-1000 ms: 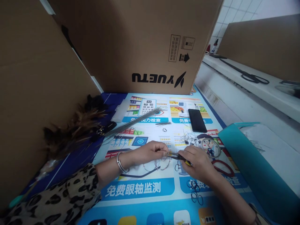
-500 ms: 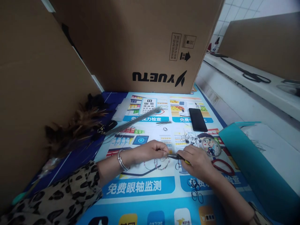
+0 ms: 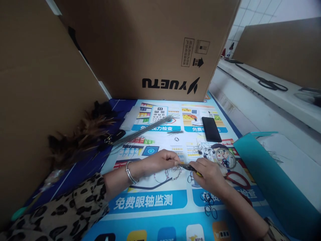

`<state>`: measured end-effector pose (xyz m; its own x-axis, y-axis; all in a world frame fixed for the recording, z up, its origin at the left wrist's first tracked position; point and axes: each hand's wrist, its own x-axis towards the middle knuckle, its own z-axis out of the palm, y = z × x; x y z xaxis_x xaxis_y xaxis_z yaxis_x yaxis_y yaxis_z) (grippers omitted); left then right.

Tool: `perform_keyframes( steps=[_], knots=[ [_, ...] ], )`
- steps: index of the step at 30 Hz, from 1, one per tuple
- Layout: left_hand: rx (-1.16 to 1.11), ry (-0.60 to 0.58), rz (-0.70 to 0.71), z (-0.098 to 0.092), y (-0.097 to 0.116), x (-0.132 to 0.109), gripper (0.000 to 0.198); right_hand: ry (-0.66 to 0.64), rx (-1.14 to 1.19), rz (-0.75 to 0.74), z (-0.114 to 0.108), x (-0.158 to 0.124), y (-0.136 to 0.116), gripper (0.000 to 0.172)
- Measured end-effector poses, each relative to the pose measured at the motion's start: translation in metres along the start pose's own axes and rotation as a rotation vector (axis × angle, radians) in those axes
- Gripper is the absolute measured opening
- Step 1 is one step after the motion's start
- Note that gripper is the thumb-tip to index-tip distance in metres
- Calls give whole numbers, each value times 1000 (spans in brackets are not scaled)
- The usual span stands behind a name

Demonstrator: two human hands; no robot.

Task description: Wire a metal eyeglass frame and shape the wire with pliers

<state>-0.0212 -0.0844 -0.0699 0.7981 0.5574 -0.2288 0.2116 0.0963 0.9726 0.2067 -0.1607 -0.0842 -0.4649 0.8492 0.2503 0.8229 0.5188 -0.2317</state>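
My right hand (image 3: 209, 174) is closed round the yellow handles of a pair of pliers (image 3: 186, 166). The metal jaws of the pliers point left and reach the fingertips of my left hand (image 3: 162, 161). Thumb and fingers of my left hand pinch what looks like a thin beaded wire loop (image 3: 177, 174), which hangs just below them. The exact spot gripped is partly hidden. Below my right hand lie several small dark rings (image 3: 208, 203). Loose wire bits (image 3: 204, 149) are heaped beyond it.
A bundle of thin wires (image 3: 147, 129) lies left of centre, with brown feathers (image 3: 80, 134) farther left. On the right are a black phone (image 3: 211, 129), a clear round dish (image 3: 227, 158), red-handled scissors (image 3: 239, 179) and a teal box (image 3: 273, 177). A large carton (image 3: 150, 50) stands behind.
Both hands keep almost the same place. The pliers have turned slightly at the left fingertips, and their jaws look a little wider apart. The view has shifted slightly.
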Motion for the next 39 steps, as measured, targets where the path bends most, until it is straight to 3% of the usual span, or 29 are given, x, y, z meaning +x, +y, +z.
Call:
perform_keyframes(
  steps=[4,13,18,30,39],
  knots=[
    [6,2,1,-2,0,0,26,-37,179,118,3,1,-3,26],
    [57,-1,52,-6,-2,3,23,-103,341,252,-3,6,-14,7],
    [170,43,117,-6,-9,4,18,-141,335,287,-4,5,-15,6],
    [31,81,21,-3,-1,4,19,-111,265,290,-4,5,-14,11],
    [117,140,19,0,-4,5,14,-122,230,280,-3,4,-14,14]
  ],
)
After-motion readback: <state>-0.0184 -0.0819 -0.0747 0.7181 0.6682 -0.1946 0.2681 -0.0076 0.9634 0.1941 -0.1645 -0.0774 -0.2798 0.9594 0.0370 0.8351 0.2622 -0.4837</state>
